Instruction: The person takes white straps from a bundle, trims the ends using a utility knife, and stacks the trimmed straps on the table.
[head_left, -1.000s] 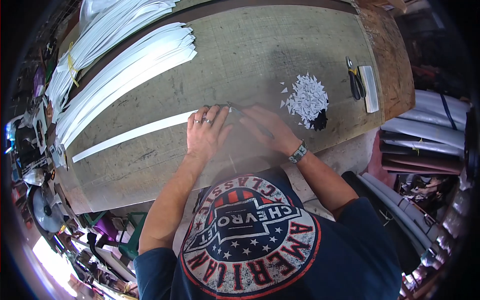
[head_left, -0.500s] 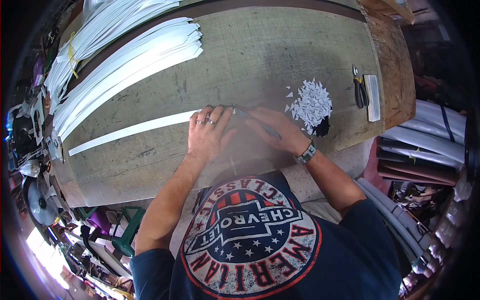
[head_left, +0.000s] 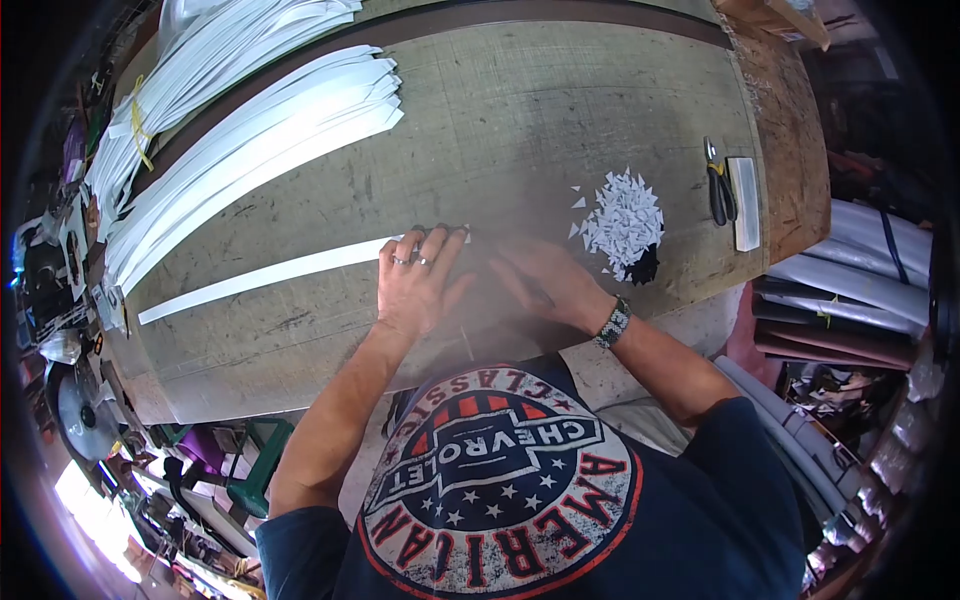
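Note:
My left hand point(head_left: 417, 275), with rings on its fingers, lies spread over the right end of a single long white strip point(head_left: 270, 272) and presses it on the work table point(head_left: 450, 120). Just right of the strip's end is my right hand point(head_left: 545, 275), with a patterned band at the wrist. Its fingers are curled round a dark, slim tool, mostly hidden and blurred. A heap of small white triangular offcuts point(head_left: 622, 222) lies to the right of my right hand, with a few black scraps point(head_left: 645, 266) at its lower edge.
A fanned stack of white strips point(head_left: 260, 150) lies at the left. Behind it is another bundle point(head_left: 215, 70) with a yellow tie point(head_left: 139, 125). Pliers point(head_left: 718, 185) lie beside a pale rectangular block point(head_left: 744, 204) at the right. Rolls of material point(head_left: 850, 265) are beyond the table's right edge.
The view has shifted slightly. My left hand stays on the strip. My right hand keeps close to the strip's end, and the tool in it shows less than before.

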